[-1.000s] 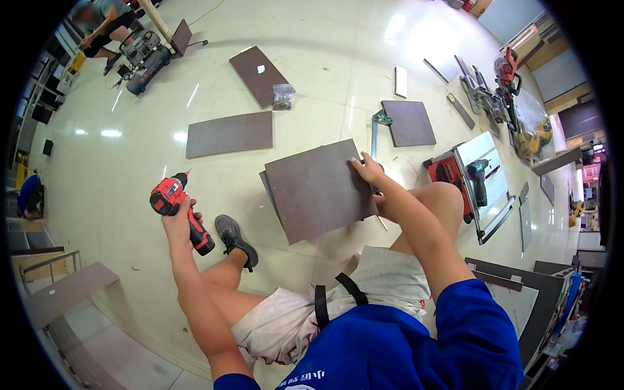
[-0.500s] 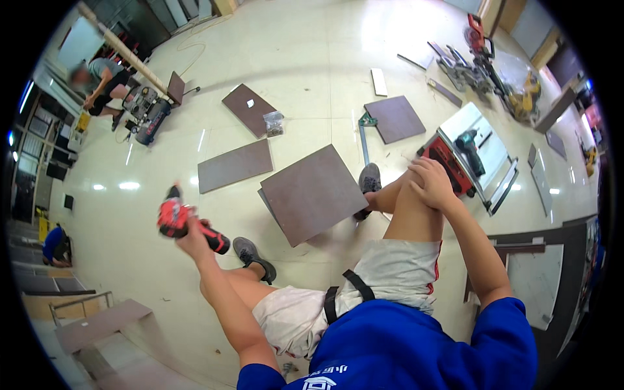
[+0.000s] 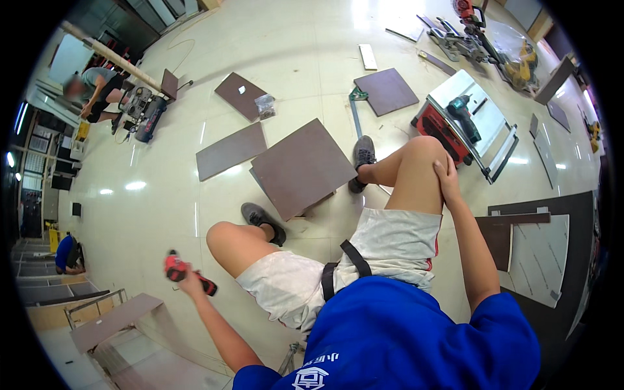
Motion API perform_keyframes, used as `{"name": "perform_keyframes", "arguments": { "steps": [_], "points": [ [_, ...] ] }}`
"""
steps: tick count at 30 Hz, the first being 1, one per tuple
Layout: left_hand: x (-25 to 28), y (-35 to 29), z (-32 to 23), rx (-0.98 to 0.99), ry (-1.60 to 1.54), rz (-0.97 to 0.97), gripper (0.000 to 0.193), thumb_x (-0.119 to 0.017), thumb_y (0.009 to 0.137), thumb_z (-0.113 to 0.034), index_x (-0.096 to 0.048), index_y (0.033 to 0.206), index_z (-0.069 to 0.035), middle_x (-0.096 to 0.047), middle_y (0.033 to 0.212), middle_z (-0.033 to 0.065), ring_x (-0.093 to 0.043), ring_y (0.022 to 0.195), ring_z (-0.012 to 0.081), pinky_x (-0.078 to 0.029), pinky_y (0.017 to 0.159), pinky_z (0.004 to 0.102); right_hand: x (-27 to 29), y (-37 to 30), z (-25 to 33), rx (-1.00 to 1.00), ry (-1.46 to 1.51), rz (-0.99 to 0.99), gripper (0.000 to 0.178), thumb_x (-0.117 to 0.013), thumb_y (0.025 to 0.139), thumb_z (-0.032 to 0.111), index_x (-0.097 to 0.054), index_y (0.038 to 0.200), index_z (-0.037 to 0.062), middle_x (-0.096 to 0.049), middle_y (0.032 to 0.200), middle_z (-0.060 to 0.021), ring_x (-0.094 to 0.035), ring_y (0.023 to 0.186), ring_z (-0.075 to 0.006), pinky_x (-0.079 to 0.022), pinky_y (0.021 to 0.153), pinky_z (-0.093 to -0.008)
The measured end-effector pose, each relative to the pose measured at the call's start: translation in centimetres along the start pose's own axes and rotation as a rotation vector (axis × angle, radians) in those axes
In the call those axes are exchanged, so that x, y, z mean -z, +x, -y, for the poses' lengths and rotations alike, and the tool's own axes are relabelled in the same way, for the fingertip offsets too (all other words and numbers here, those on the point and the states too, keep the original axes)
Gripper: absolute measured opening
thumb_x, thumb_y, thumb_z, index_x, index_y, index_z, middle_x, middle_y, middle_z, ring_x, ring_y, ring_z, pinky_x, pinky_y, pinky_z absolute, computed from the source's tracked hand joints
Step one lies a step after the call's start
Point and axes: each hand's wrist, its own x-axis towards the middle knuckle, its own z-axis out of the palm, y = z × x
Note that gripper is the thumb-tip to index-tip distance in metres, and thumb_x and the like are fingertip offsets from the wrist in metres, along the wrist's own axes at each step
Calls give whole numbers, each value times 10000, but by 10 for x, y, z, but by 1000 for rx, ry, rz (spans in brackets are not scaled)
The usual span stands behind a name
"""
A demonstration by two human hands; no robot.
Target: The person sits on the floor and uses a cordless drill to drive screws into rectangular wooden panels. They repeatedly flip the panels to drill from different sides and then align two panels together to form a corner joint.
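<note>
My left hand [image 3: 190, 283] is wrapped round a red-and-black cordless drill [image 3: 175, 268], held out low to the left, beside my left knee. My right hand [image 3: 448, 175] lies against the outer side of my bent right knee, thumb apart and nothing in it; some of its fingers are hidden. In front of my feet sits a square brown panel [image 3: 305, 169], with another board edge showing beneath it. Past it lie a long brown board [image 3: 231, 151], a second brown board [image 3: 242, 97] with a small plastic bag of parts [image 3: 265, 104], and a further brown panel [image 3: 387, 92].
A teal-and-black drill [image 3: 463, 117] rests on a red-and-white table saw [image 3: 448, 97] at the right. By the far panel lies a square ruler [image 3: 357, 114]. An air compressor [image 3: 146, 110] and a bending person [image 3: 101, 91] are far left. Another person [image 3: 68, 253] crouches at left.
My left hand has swung the drill down and back toward my body. My right hand has slid from the top of the knee to its outer side. The view has shifted slightly.
</note>
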Motion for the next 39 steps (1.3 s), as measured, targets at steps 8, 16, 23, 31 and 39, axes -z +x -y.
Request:
{"name": "perform_keyframes", "arguments": {
  "steps": [8, 16, 23, 31, 39],
  "points": [
    [-78, -102, 162, 441, 473, 375, 446, -799, 799, -204, -656, 1127, 63, -688, 874, 114, -680, 830, 237, -564, 673, 388, -2, -29, 8, -365, 221, 131, 650, -411, 1071, 535, -460, 1473, 26, -569, 1391, -121, -552, 1259, -206, -439, 1055, -332],
    [-154, -125, 192, 522, 649, 513, 465, -786, 817, -201, -629, 1174, 52, -672, 956, 130, -663, 886, 231, -563, 696, 379, -16, -7, 15, -90, -4, 27, 592, -416, 1070, 477, -483, 1434, 14, -579, 1363, -112, -546, 1257, -208, -411, 1085, -341],
    [-185, -118, 221, 606, 689, 515, 483, -774, 832, -199, -607, 1215, 43, -657, 1028, 145, -648, 936, 226, -562, 717, 372, -47, 3, 51, -93, -162, 21, 581, -405, 1054, 447, -463, 1436, 13, -556, 1393, -142, -550, 1266, -235, -429, 1071, -362],
    [-214, -119, 252, 704, 697, 509, 506, -761, 849, -197, -580, 1263, 32, -641, 1110, 161, -632, 992, 221, -561, 741, 364, -60, 18, 64, -256, 85, 87, 634, -404, 1030, 503, -396, 1504, 81, -531, 1434, -139, -557, 1287, -269, -483, 1058, -415],
    [-223, -115, 267, 727, 705, 508, 530, -748, 867, -194, -554, 1310, 22, -625, 1191, 177, -615, 1048, 215, -560, 765, 355, -85, 20, 82, -356, 127, 87, 714, -407, 995, 580, -382, 1512, 89, -525, 1451, -135, -590, 1262, -299, -529, 1011, -443]
  ]
}}
